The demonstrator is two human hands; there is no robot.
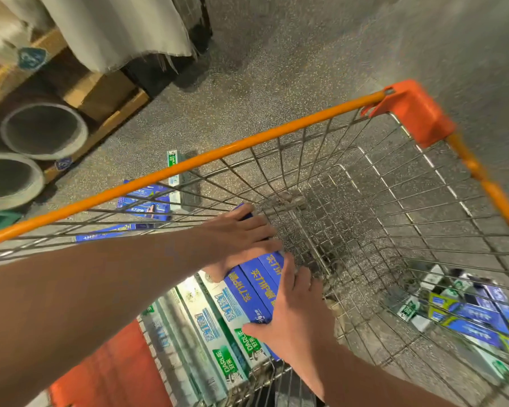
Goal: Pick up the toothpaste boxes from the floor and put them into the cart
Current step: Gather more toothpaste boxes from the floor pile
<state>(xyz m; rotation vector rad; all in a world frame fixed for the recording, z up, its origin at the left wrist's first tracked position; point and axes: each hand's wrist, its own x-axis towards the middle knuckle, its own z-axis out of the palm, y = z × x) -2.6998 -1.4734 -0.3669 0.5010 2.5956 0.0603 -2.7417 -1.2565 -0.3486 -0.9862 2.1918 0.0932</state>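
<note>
A person leans over an orange-rimmed wire cart [188,164], both hands inside its basket and clamped on a bundle of blue toothpaste boxes [254,289]. The left hand [241,230] grips the bundle's far end, fingers spread over the top and thumb tucked beneath. The right hand [291,312] holds the near end, thumb against the end flaps and fingers along the side. The bundle sits low at the cart's near end, on or just above a row of white-and-green Darlie boxes [212,327] packed flat there. Blur makes it hard to say whether it has touched down.

The step in hand appears to be the set-down. Done well, that means lowering the bundle level and lengthwise with the Darlie row, so the cartons keep square to one another. Both hands should then let go together, not one end first, since loose cartons held only by end pressure would probably fan apart. Packing the bundle tight against the cart's near wall would leave the rest of the basket free.

More work waits outside the cart. Loose blue boxes [146,201] and an upright Darlie box [173,168] are on the floor just beyond its left wall, seen through the wire. A heap of boxes [476,315] shows through the mesh at the cart's right. Concrete pipes [44,130] on a wooden pallet [109,95] sit well off the cart's left side.
</note>
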